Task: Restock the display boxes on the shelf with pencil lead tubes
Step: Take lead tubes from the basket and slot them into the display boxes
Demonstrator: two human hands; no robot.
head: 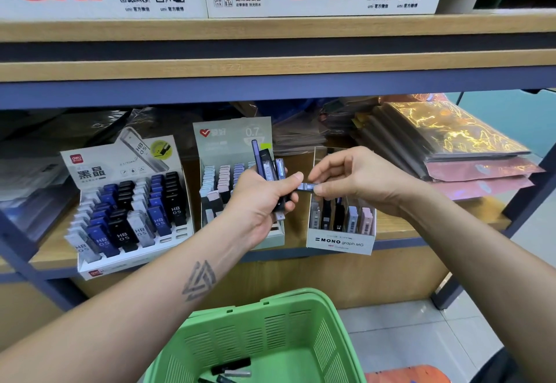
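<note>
Left hand (264, 196) grips a bundle of lead tubes (269, 166), upright. Right hand (355, 178) pinches one pale-blue tube (307, 186) lying sideways between both hands. MONO box (341, 242) sits just below the right hand. Suggest: turn tube upright, match colour column, drop into a free slot.

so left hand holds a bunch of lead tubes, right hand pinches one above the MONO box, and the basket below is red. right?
Not quite: the basket is green, as the head view shows. The rest holds: left hand grips a bunch of lead tubes, right hand pinches one tube above the MONO box.
</note>
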